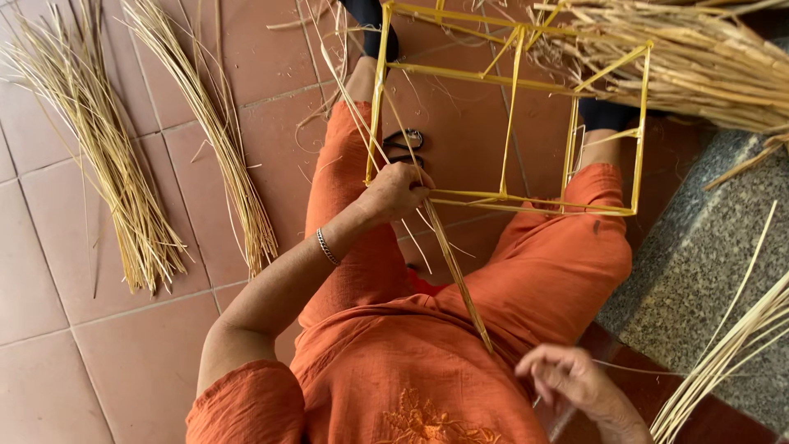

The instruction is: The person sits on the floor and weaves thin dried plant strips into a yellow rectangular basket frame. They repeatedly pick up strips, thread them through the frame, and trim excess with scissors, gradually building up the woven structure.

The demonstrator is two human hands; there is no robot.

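- The box-shaped frame of thin yellow cane strips stands over your knees, its near bottom rail running across your orange trousers, open on every side with slim uprights and diagonal braces at the corners.
- A long pale cane strip slants from the frame's near left corner down toward your lap.
- You sit over a terracotta tiled floor; two loose bundles of straw-coloured cane lie on it to your left, a speckled grey stone ledge is at your right, and more cane is heaped behind the frame.
- Your left hand is closed around the frame's near left corner, where the slanting strip meets it.
- Your right hand hovers low by your hip, fingers loosely curled, seemingly pinching a very fine strand, though blur makes that uncertain.
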